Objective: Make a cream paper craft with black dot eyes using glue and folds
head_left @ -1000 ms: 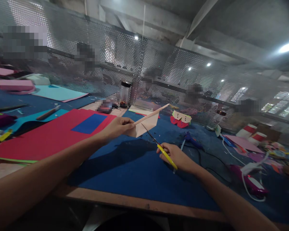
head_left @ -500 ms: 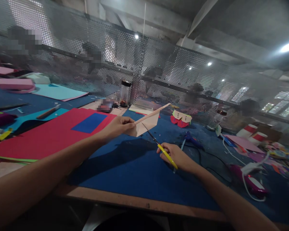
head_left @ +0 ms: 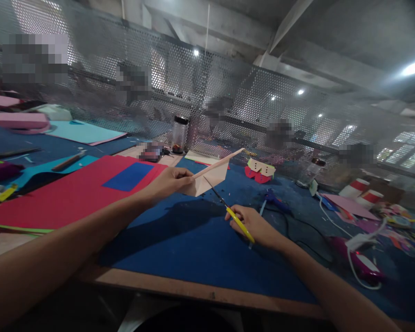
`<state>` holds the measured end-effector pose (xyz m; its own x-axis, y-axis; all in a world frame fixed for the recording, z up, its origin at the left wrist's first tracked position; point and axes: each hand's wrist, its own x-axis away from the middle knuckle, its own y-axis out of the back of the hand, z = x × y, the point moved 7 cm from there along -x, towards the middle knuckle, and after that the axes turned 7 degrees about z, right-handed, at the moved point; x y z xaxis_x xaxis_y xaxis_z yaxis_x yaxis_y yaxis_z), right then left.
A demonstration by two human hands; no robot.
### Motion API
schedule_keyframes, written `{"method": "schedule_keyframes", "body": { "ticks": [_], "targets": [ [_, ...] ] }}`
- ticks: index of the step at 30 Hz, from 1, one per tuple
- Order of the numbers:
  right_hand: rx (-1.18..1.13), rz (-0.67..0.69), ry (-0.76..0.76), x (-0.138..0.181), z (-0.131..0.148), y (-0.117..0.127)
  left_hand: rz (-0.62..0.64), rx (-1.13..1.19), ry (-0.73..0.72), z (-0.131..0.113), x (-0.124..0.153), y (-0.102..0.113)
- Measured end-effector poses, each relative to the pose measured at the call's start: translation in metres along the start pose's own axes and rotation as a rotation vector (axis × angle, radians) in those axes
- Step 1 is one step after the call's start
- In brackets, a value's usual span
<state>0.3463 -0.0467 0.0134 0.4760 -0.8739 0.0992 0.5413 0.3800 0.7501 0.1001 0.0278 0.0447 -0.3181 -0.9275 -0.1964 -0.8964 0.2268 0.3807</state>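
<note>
My left hand [head_left: 171,182] pinches a folded piece of pale pink paper [head_left: 212,174] and holds it up above the blue mat [head_left: 193,244]. My right hand [head_left: 254,226] grips yellow-handled scissors [head_left: 228,210], whose dark blades reach up into the paper's lower edge. Both hands hover over the middle of the table.
A large red sheet [head_left: 65,196] with a blue rectangle lies at the left. A jar [head_left: 178,134] stands by the perforated metal screen [head_left: 228,101]. A red and white paper piece [head_left: 260,170], a glue gun [head_left: 361,263] with cord, and paper scraps lie at the right.
</note>
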Motion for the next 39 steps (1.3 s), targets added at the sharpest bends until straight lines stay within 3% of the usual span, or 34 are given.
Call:
{"method": "schedule_keyframes", "body": {
  "ticks": [39],
  "targets": [
    [-0.032,0.004,-0.022,0.0013,-0.0011,-0.0026,0.015,0.026,0.009,-0.0022,0.0017,-0.0008]
  ]
}}
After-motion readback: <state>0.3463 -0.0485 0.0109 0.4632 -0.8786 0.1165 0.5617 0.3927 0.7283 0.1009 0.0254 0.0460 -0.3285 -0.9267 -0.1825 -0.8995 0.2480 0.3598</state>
